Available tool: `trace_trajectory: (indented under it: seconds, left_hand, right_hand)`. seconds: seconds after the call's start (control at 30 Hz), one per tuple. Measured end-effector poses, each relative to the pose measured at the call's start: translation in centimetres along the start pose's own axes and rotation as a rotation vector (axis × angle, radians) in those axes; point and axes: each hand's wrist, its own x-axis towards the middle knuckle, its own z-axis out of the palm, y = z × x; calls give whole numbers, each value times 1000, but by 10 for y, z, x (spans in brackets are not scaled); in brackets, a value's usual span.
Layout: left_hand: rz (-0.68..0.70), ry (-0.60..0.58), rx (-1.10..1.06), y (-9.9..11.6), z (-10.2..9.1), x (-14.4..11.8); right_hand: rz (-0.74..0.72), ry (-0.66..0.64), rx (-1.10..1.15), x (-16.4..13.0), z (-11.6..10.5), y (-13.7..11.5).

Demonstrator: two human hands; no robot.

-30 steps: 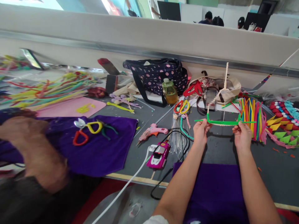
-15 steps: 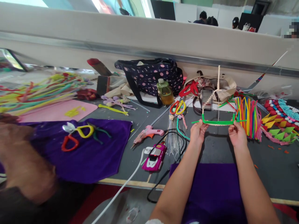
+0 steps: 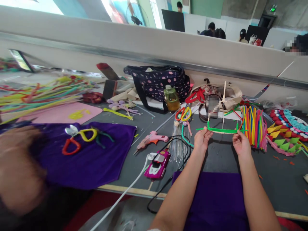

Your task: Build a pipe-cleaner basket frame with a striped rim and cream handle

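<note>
The grey desk is crowded with craft bits. Your left hand and right hand have drifted slightly closer, fingers still pinching each end of the green pipe cleaner above the desk, beside the bright bundle.

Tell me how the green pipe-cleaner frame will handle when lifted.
Probably light: the left hand and right hand hold the green pipe-cleaner frame by fingertips. Likely bendy yet shape-holding, since its corners stay bent. The fuzzy surface should resist slipping.
</note>
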Motion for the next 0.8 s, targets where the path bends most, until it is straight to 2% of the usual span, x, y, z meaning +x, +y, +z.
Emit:
trace_trajectory:
  seconds: [0.23, 0.43, 0.7, 0.8]
  left_hand:
    - [25, -34, 41, -1, -2, 3]
    - [44, -41, 58, -3, -5, 8]
    - [35, -31, 55, -2, -7, 11]
    - [-15, -51, 41, -3, -7, 13]
  right_hand:
    - [-8, 24, 28, 5, -3, 3]
    - [-57, -74, -75, 6, -5, 4]
    - [-49, -68, -105, 9, -3, 3]
    - [-18, -62, -68, 9, -4, 3]
